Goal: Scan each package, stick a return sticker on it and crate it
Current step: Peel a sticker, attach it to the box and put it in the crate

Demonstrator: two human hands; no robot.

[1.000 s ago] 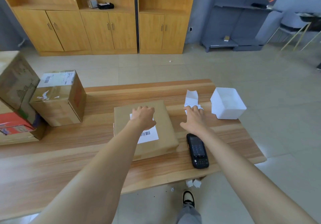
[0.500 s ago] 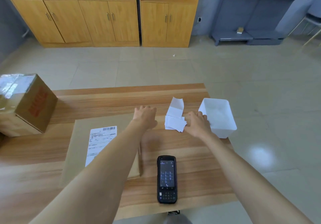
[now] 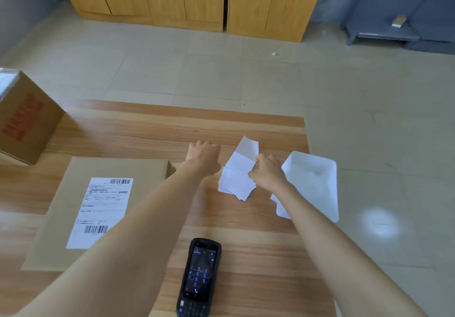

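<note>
Table (image 3: 246,218): light wood.
Package (image 3: 61,218): flat brown parcel, shipping label (image 3: 103,208) up, left of centre.
Cardboard box (image 3: 27,120): red print, far left.
Bin (image 3: 312,186): white, right edge.
Sticker stack (image 3: 236,181): between both hands.
Scanner (image 3: 199,277): screen lit, near edge.
Left hand (image 3: 204,156): grip apart, beside the stack.
Right hand (image 3: 267,174): touches the stack's edge; cannot tell whether the grip is clamped.
</note>
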